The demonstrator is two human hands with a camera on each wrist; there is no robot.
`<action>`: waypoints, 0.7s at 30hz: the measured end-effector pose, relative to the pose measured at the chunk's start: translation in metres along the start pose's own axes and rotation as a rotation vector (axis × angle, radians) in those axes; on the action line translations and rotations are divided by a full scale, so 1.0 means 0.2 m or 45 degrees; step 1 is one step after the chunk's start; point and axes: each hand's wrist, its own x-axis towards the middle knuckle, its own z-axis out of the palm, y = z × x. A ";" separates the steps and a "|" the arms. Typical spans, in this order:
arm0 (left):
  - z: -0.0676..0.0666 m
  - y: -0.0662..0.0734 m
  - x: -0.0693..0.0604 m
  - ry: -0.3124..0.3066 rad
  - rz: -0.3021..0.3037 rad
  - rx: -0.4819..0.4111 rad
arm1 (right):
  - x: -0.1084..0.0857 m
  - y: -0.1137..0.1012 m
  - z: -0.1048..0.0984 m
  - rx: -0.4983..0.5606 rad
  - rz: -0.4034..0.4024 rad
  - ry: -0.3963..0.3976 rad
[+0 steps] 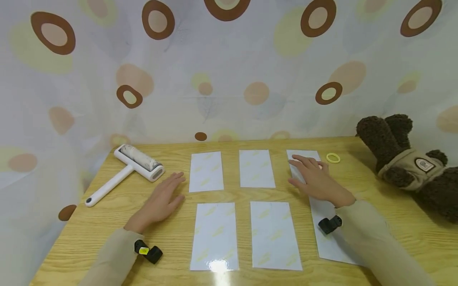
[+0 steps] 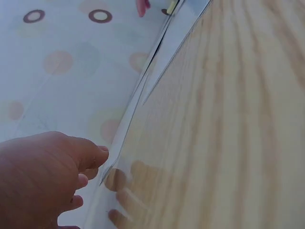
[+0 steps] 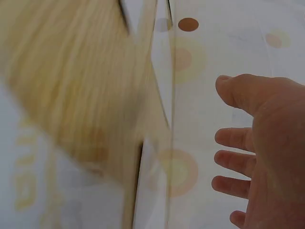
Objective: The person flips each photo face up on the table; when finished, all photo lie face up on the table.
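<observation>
Several white sheets with faint yellow marks lie on the wooden table, among them an upper left sheet [image 1: 206, 171], an upper middle sheet [image 1: 256, 168], a lower left sheet [image 1: 214, 236] and a lower middle sheet [image 1: 275, 235]. The left hand [image 1: 157, 204], fingers spread, is just left of the upper left sheet and holds nothing; the left wrist view shows this hand [image 2: 43, 176] near the table edge. Over the right-hand sheets [image 1: 322, 222] is the right hand [image 1: 316, 178], fingers extended, partly covering them. In the right wrist view the hand [image 3: 276, 143] grips nothing.
A white lint roller [image 1: 132, 167] lies at the back left of the table [image 1: 171, 246]. At the back right is a yellow ring [image 1: 333, 158], with a dark brown plush toy [image 1: 411, 167] farther right. A patterned curtain [image 1: 229, 71] hangs behind.
</observation>
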 end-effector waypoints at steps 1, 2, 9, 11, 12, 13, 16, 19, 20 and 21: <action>0.01 0.00 0.01 -0.007 0.001 -0.019 | 0.03 -0.01 0.00 0.009 -0.004 -0.010; 0.02 0.00 0.02 -0.015 -0.005 -0.036 | 0.07 -0.02 0.01 0.019 -0.008 -0.016; 0.08 -0.01 0.11 -0.021 -0.117 -0.093 | 0.31 -0.08 0.06 0.206 0.009 -0.149; 0.09 0.00 0.13 -0.002 -0.141 -0.105 | 0.38 -0.10 0.08 0.258 0.023 -0.203; 0.10 0.00 0.14 0.006 -0.144 -0.102 | 0.41 -0.11 0.09 0.280 0.028 -0.227; 0.11 0.00 0.14 0.013 -0.144 -0.100 | 0.44 -0.12 0.10 0.302 0.028 -0.242; 0.12 0.00 0.15 0.045 -0.147 -0.090 | 0.55 -0.18 0.14 0.329 0.003 -0.281; 0.13 -0.01 0.15 0.096 -0.153 -0.080 | 0.67 -0.27 0.19 0.354 -0.037 -0.333; 0.14 -0.01 0.14 0.110 -0.154 -0.078 | 0.71 -0.30 0.20 0.355 -0.050 -0.352; 0.14 -0.01 0.14 0.123 -0.152 -0.077 | 0.74 -0.32 0.21 0.359 -0.059 -0.370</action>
